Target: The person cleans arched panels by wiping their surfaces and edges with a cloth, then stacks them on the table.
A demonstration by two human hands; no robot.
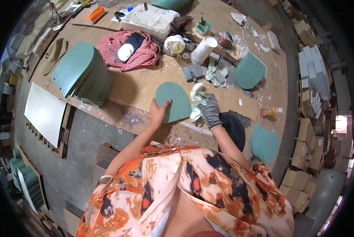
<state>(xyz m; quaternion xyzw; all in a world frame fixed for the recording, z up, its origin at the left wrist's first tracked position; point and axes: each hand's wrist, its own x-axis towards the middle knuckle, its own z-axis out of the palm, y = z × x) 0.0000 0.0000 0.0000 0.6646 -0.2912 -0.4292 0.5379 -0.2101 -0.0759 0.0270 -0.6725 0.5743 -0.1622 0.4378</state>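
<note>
A green arch-shaped board [172, 98] lies flat on the wooden workbench [137, 85] near its front edge. My left hand [159, 112], bare, presses down on the board's lower left edge and holds it in place. My right hand [208, 110] wears a grey knit glove and is closed around a crumpled whitish rag [196, 103], which rests on the board's right side.
A stack of green boards [80, 73] sits at the left, another [251, 70] at the right and a third [265, 143] below the bench. A red checked cloth [129, 49], a white cylinder [203, 49], rags and a bottle [270, 112] clutter the bench. Cardboard boxes line the right.
</note>
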